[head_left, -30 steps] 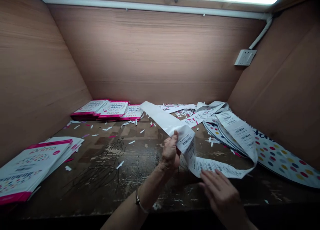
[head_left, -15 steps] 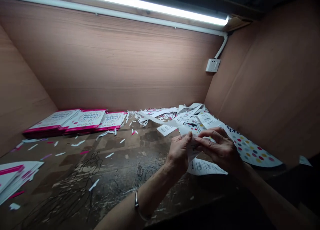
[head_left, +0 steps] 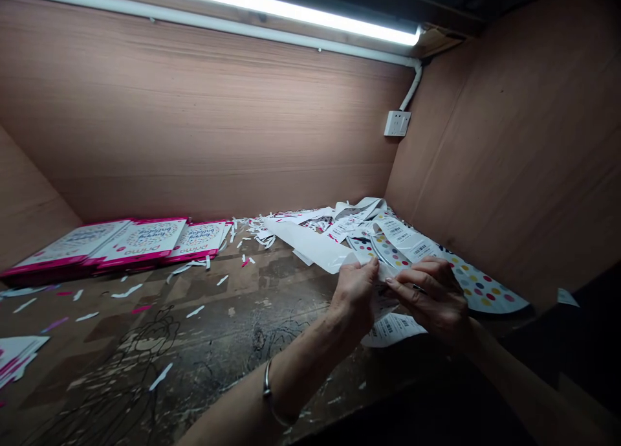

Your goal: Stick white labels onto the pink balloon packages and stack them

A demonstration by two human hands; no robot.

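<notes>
My left hand (head_left: 356, 290) pinches a white strip of barcode labels (head_left: 310, 242) between thumb and fingers. My right hand (head_left: 431, 297) is closed on the same strip just to the right, its thumb and forefinger at the strip's edge. The blank side of the strip runs away to the back left, and a printed end (head_left: 395, 329) hangs below the hands. Behind them, another strip of barcode labels (head_left: 405, 235) lies over round sheets with coloured dots (head_left: 485, 287). Whether a single label is between the right fingertips is hidden.
Stacks of pink-edged birthday packets (head_left: 140, 242) stand at the back left. More packets (head_left: 19, 355) lie at the left edge. Paper scraps (head_left: 160, 376) litter the brown worktop (head_left: 208, 342). Wooden walls close in the back and sides, with a socket (head_left: 398, 123) in the right corner.
The strip's blank side now stretches wider to the left of my hands. Both hands stay together on it. The whole view has shifted slightly to the right.
</notes>
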